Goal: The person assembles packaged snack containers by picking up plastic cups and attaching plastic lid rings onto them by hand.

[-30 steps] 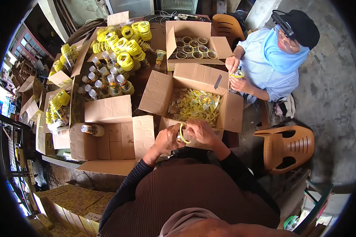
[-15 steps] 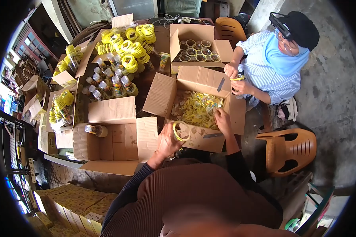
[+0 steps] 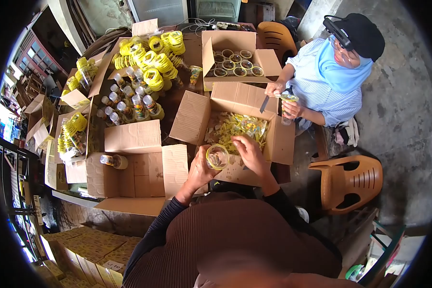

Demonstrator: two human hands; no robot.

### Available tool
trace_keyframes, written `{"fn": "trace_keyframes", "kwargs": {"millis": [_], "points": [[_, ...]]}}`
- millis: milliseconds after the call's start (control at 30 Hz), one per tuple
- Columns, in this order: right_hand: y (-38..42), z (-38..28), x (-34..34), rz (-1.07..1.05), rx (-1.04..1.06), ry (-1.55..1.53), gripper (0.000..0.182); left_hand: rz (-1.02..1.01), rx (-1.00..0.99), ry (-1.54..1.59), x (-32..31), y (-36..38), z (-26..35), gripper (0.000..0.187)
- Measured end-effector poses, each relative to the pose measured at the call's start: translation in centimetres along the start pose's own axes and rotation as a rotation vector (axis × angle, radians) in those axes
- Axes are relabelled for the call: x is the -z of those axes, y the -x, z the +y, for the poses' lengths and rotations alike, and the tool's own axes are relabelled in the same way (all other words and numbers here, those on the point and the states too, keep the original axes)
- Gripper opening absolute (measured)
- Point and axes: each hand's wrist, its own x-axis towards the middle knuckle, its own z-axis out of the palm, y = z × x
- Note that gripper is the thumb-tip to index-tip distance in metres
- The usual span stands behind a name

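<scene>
My left hand (image 3: 200,168) is wrapped round a clear plastic jar (image 3: 217,157) with a yellow rim, its round end facing up toward me. To the right of the jar, my right hand (image 3: 251,154) hovers with its fingers stretched toward the rim and apart from one another. I see nothing held in it. Just beyond both hands stands an open cardboard box (image 3: 189,117) with a heap of yellow strips and wrapper scraps (image 3: 240,127) inside.
An open box (image 3: 149,165) at left holds one jar (image 3: 114,161) on its side. Behind are several capped jars (image 3: 138,108) and stacked yellow rings (image 3: 153,79). A box of jars (image 3: 235,62) stands at the back. A co-worker (image 3: 338,72) handles a jar at right.
My right hand has left the scrap heap and come back left, close to the jar. The jar in my left hand has tilted to face me more. The co-worker's hands have shifted on their jar.
</scene>
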Motion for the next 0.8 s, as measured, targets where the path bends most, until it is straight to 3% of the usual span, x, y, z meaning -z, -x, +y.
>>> {"fn": "trace_keyframes", "kwargs": {"millis": [200,500,533,800], "points": [[0.3,-2.3,-1.1,0.058,0.274,-0.021,0.020,0.016,-0.068,-0.099,-0.2,-0.8,1.2,0.065],[0.0,-1.5,-0.3,-0.009,0.202,-0.014,0.007,-0.054,-0.064,-0.132,-1.1,-1.0,1.3,0.068],[0.0,-1.4,-0.2,-0.009,0.200,-0.014,0.007,-0.028,-0.072,-0.147,-1.2,-1.0,1.4,0.060],[0.2,-0.1,-0.2,0.052,0.169,-0.063,0.010,-0.020,-0.060,-0.290,-2.6,-1.6,1.4,0.061]]}}
